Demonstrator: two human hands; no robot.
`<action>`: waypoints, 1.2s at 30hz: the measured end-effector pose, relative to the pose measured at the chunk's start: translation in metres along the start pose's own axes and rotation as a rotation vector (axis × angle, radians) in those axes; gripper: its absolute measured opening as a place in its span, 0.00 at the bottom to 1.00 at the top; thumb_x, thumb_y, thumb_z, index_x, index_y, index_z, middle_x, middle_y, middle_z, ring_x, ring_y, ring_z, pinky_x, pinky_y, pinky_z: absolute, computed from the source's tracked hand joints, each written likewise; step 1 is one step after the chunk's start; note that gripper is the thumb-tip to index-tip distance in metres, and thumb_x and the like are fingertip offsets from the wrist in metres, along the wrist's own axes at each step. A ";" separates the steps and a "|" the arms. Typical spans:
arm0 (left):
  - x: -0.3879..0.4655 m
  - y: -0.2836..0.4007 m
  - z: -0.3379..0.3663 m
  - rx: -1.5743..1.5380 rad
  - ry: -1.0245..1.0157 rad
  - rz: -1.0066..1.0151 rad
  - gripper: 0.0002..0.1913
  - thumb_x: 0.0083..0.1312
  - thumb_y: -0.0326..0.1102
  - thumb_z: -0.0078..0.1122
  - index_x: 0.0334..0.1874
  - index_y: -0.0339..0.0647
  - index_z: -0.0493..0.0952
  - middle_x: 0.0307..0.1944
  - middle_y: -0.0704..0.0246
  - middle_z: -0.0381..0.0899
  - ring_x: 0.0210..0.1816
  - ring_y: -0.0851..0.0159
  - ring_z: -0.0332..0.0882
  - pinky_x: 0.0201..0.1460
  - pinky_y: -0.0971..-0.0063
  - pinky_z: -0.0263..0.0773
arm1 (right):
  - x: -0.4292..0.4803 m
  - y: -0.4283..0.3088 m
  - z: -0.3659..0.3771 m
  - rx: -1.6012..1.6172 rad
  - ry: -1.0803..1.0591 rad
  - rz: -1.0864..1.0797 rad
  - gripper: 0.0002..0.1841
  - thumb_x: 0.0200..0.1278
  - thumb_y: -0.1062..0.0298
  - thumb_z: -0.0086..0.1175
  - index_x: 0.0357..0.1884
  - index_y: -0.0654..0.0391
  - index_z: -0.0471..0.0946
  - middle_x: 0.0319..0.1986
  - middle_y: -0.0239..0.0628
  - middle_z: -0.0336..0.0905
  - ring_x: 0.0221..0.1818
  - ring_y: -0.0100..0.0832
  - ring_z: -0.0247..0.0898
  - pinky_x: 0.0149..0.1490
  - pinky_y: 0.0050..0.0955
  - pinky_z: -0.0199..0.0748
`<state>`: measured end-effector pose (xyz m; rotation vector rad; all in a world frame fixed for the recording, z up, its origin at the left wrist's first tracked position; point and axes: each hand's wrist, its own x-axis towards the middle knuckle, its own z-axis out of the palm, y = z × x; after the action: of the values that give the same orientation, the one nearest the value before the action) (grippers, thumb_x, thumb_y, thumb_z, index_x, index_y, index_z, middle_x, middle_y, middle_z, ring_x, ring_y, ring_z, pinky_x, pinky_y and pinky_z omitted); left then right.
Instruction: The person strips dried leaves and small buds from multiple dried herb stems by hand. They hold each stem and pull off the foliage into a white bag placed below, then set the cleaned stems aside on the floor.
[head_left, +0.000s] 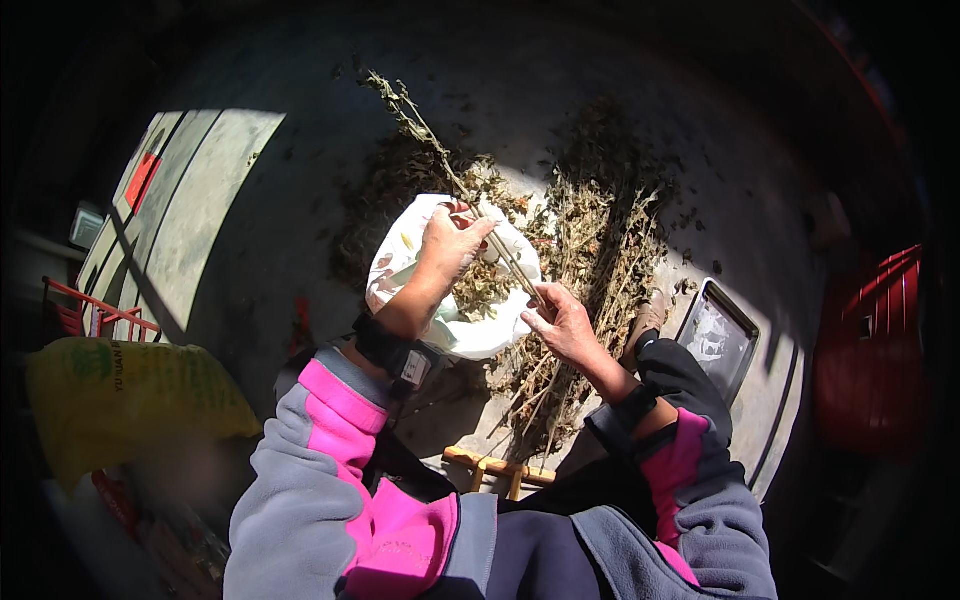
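A dried leafy plant stalk (448, 166) slants across the view, its leafy tip pointing to the upper left. My right hand (561, 321) grips the bare lower end. Farther up, the fingers of my left hand (456, 238) close around the stem. Both hands are over a white plastic bag (487, 337) with a printed pattern, its mouth spread wide. Crumbled dry leaves (480, 289) lie inside it. A thick pile of dried stalks (600, 255) rests on the floor to the right of the bag.
Loose dry leaves (375, 202) are scattered behind the bag. A dark rectangular tray (716, 337) lies right of my foot. Left are a filled yellow sack (135, 397) and a red metal frame (105, 311). A wooden stool edge (499, 465) shows below; a red object (870, 352) stands far right.
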<state>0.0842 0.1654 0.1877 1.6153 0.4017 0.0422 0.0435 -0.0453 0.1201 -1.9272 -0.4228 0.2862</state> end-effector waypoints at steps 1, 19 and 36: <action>0.001 0.000 -0.001 0.025 -0.017 -0.044 0.22 0.56 0.37 0.67 0.45 0.27 0.72 0.29 0.67 0.78 0.27 0.74 0.75 0.28 0.81 0.73 | 0.000 0.000 0.000 0.103 -0.049 0.022 0.18 0.53 0.72 0.63 0.46 0.60 0.72 0.35 0.32 0.72 0.38 0.24 0.71 0.44 0.24 0.71; -0.026 -0.012 0.019 -0.037 -0.169 0.102 0.08 0.68 0.33 0.53 0.41 0.35 0.70 0.31 0.69 0.78 0.29 0.75 0.78 0.27 0.83 0.74 | 0.015 -0.027 -0.012 0.585 -0.233 0.345 0.12 0.69 0.59 0.50 0.32 0.55 0.74 0.18 0.21 0.67 0.16 0.12 0.53 0.21 0.15 0.49; -0.006 -0.039 -0.020 0.946 -0.207 0.051 0.12 0.61 0.39 0.53 0.43 0.40 0.74 0.38 0.56 0.80 0.44 0.52 0.77 0.48 0.62 0.70 | 0.013 -0.016 -0.011 0.634 -0.251 0.472 0.14 0.66 0.56 0.53 0.28 0.55 0.73 0.14 0.23 0.67 0.14 0.14 0.55 0.19 0.16 0.50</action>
<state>0.0640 0.1845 0.1527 2.5308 0.2189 -0.3192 0.0574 -0.0436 0.1391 -1.3417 -0.0128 0.8665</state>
